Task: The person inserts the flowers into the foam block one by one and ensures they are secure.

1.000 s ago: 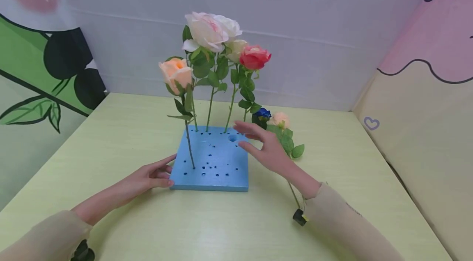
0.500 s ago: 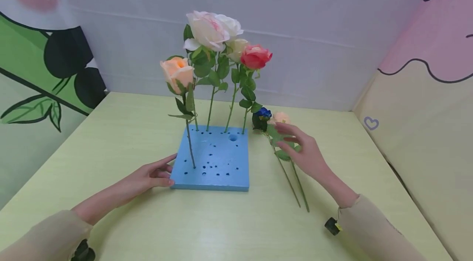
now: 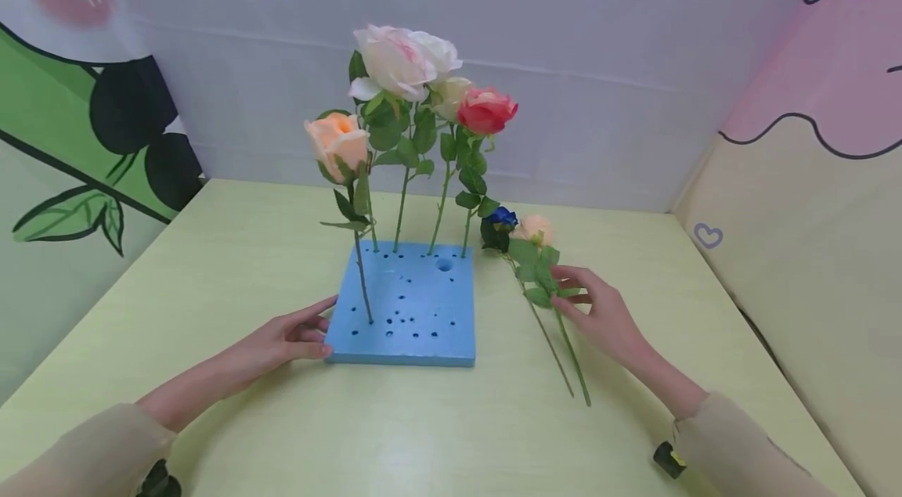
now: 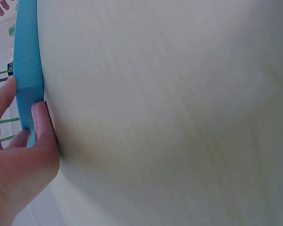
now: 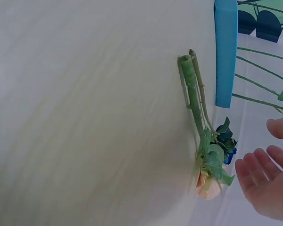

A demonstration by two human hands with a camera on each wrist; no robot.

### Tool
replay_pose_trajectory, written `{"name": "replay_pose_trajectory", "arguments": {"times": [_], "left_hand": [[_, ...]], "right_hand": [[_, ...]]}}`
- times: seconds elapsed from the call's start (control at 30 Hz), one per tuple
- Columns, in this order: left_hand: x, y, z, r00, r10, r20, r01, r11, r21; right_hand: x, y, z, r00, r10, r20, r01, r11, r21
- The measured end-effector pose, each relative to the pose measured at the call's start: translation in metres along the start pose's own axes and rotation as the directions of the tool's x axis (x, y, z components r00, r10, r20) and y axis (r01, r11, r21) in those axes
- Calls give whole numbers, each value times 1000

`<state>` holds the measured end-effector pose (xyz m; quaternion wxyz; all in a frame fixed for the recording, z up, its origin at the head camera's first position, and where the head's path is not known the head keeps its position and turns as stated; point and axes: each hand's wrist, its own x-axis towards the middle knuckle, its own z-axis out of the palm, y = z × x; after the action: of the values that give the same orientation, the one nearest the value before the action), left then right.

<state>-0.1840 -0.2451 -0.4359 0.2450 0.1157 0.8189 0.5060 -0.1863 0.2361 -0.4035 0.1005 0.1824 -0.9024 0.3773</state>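
Observation:
My left hand (image 3: 292,336) rests against the left side of a blue board (image 3: 423,344) full of small holes, its thumb at the near corner. In the left wrist view, fingertips (image 4: 43,125) touch the board's side. Several artificial roses stand upright in the board, including a peach one (image 3: 338,143) at the front left and a red one (image 3: 486,109) at the back right. To the right, a peach rose (image 3: 533,231) and a blue rose (image 3: 500,218) lie on the table. My right hand (image 3: 606,317) is at the peach rose's leaves (image 3: 543,274), thumb and fingers apart.
The pale wooden table (image 3: 282,434) runs back to a grey-white cloth wall (image 3: 599,90). Cartoon-printed panels stand on both sides. The tall stems rise from the board's back row, leaning close together at their blooms.
My right hand has moved from over the board's back right corner, rightward and then down toward the lying peach rose. My left hand has stayed at the board.

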Motion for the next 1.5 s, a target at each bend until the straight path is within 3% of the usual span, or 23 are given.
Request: {"name": "replay_pose_trajectory", "arguments": {"times": [0.27, 0.57, 0.73, 1.33, 1.5], "left_hand": [[-2, 0, 2, 1000, -26, -9, 25, 1000, -13], [-1, 0, 0, 1000, 1, -7, -1, 1000, -12], [-2, 1, 0, 1000, 15, -2, -15, 1000, -5], [1, -2, -2, 1000, 10, -10, -10, 1000, -2], [0, -1, -1, 1000, 19, -5, -19, 1000, -7]], "right_hand": [[-9, 8, 1, 989, 124, 81, -117, 989, -93], [-11, 13, -2, 978, 171, 117, -153, 978, -144], [-10, 14, -4, 960, 223, 170, -192, 965, -178], [-10, 17, -3, 921, 290, 260, -246, 950, -191], [-9, 16, -3, 900, 327, 290, -288, 943, -170]]}}
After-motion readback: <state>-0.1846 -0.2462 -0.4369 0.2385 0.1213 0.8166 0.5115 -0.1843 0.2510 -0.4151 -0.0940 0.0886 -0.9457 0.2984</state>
